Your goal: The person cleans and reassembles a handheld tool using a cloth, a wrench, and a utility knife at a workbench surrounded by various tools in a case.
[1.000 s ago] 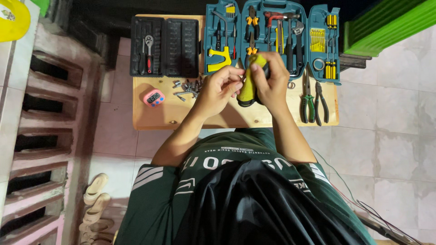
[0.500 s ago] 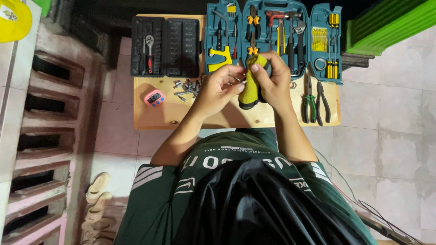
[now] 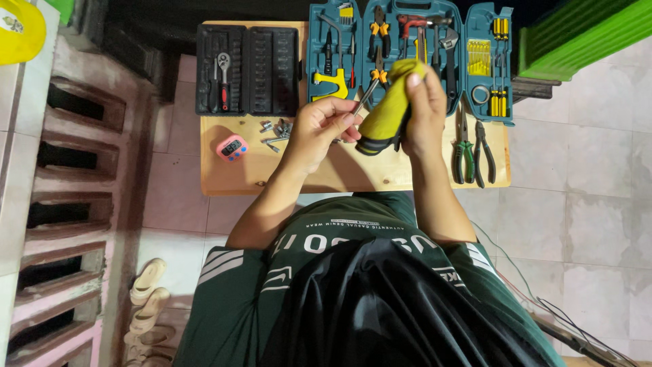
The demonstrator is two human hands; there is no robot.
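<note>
Centre frame above the worktop, the right hand has tilted the yellow power screwdriver upward; its fingers stay clenched round it, while the left hand now pinches a slim metal bit near its tip.

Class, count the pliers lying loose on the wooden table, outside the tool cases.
2: green-handled pliers and black-handled pliers lie side by side at the wooden table's right end. The right hand could hide another.
</note>
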